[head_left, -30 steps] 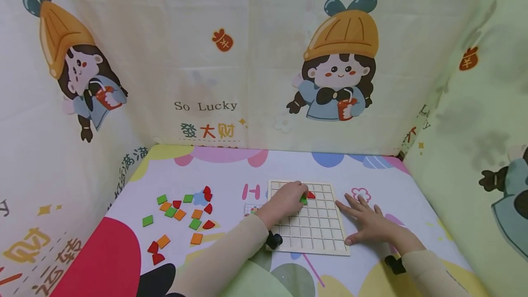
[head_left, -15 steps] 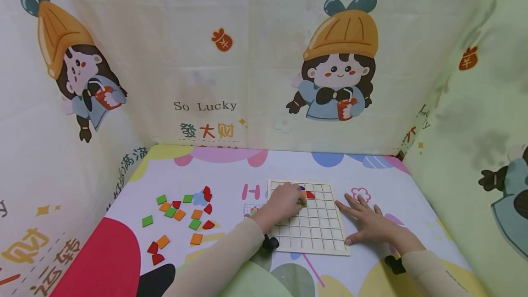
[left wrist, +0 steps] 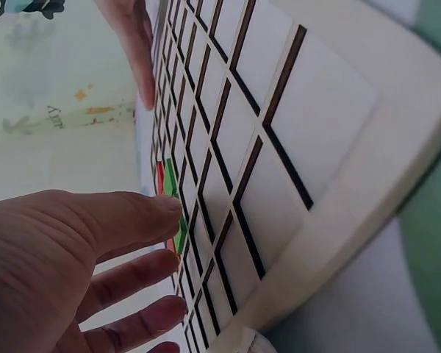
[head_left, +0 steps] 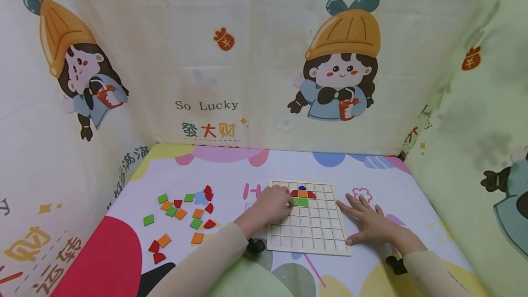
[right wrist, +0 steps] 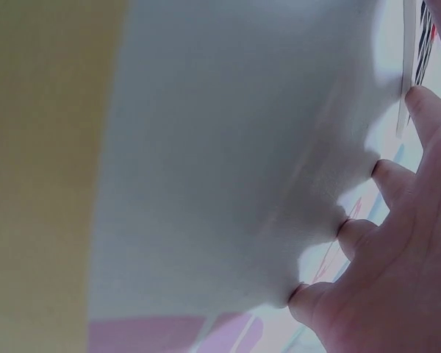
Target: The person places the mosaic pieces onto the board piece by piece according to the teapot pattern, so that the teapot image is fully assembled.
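A pale gridded wooden board (head_left: 317,233) lies on the table. In its upper cells sit a blue rounded piece (head_left: 302,188), an orange square tile (head_left: 303,194) with a red quarter-round tile (head_left: 312,195) on either side, and two green square tiles (head_left: 304,202) below. My left hand (head_left: 270,203) is over the board's upper left part, fingertips right at the left green tile. In the left wrist view its thumb overlaps the green, the other fingers are loosely extended, and no held piece shows. My right hand (head_left: 369,221) rests with spread fingers, thumb and index at the board's right edge.
Loose green, orange and red tiles (head_left: 197,238) are scattered on the left of the table. A small printed card (head_left: 247,206) lies left of the board, mostly covered by my left hand. Patterned cloth walls (head_left: 264,81) enclose the back and sides.
My left hand has shifted left across the board, uncovering the green tiles, the orange square, the blue piece and the left red tile. My right hand has stayed in place.
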`<state>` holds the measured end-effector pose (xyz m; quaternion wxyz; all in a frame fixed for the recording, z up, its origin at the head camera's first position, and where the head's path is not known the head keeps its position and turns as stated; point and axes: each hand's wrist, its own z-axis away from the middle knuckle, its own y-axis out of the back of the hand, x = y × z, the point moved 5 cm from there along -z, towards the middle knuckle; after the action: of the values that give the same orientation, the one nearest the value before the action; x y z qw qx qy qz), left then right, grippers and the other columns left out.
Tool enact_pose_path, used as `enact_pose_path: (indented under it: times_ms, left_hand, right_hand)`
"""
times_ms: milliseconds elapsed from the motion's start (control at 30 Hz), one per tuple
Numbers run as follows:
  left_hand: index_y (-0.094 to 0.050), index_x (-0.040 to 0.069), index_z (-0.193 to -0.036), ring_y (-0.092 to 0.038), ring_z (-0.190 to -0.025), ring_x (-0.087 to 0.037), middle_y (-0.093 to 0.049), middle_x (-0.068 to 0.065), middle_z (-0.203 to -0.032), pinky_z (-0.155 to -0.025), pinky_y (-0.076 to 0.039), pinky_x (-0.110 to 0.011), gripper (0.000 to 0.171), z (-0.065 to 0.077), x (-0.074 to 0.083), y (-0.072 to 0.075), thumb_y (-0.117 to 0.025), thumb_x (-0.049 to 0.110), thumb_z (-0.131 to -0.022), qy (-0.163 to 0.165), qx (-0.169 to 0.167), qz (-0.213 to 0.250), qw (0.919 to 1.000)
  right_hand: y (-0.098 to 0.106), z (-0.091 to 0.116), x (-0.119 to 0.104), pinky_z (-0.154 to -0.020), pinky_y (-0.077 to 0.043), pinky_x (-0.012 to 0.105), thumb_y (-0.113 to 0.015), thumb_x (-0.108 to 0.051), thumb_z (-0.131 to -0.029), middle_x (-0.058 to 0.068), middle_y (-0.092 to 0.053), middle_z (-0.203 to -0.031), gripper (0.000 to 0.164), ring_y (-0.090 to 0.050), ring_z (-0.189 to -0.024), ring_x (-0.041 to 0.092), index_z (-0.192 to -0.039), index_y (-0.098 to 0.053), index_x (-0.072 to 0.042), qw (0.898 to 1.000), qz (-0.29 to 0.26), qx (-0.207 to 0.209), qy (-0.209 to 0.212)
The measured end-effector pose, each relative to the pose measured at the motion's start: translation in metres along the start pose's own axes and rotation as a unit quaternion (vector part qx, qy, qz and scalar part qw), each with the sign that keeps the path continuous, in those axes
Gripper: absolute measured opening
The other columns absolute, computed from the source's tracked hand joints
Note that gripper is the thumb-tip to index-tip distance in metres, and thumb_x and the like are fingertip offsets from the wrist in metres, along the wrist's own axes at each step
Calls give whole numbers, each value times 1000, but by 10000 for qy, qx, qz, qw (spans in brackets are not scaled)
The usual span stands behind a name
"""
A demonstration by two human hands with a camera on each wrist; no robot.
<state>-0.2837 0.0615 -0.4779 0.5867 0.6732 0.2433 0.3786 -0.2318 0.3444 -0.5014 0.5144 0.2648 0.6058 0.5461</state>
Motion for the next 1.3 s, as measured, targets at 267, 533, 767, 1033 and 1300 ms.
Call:
enact_pose_path:
  times_ms: [267,533,767,1033,1300]
  left_hand:
    - [-81,23,-109,-59,-96,-15,-70,5,-108,-81,-52,-31,20,21,-15,8,-70,24,-93,156,-59,171,9997]
    - [-80,22,-107,-63,-92,-18,-70,4,-106,-78,-53,-35,18,44,-43,21,-72,24,-91,319,165,-156,9992]
    - [-79,22,-105,-61,-91,-18,-69,4,-103,-81,-53,-38,16,67,-72,19,-78,26,-89,672,193,-175,9974]
    - [-78,16,-106,-63,-101,-25,-70,-2,-111,-91,-55,-42,14,104,-109,30,-75,19,-92,874,368,50,9955]
    - [-76,16,-107,-61,-103,-27,-68,-6,-111,-91,-55,-49,17,136,-158,49,-79,19,-90,1612,512,148,9855]
  right_hand:
    - [-2,0,1,-102,-10,90,-82,-67,-71,26,-21,-168,107,-9,-150,64,-160,-39,-24,9999,-100,-41,25]
    - [-4,0,1,-103,-12,89,-82,-68,-71,25,-20,-169,108,-11,-148,66,-160,-38,-27,9999,32,-128,-61]
    - [-1,1,2,-103,-10,89,-82,-68,-71,25,-21,-168,108,-10,-149,64,-160,-39,-24,10000,-25,15,-12]
    - [1,0,0,-103,-8,90,-81,-69,-71,26,-20,-168,108,-9,-150,64,-160,-38,-26,9999,-50,23,94]
    - [3,1,-1,-103,-8,89,-82,-68,-71,27,-21,-168,108,-9,-149,65,-160,-39,-24,9999,-68,31,92]
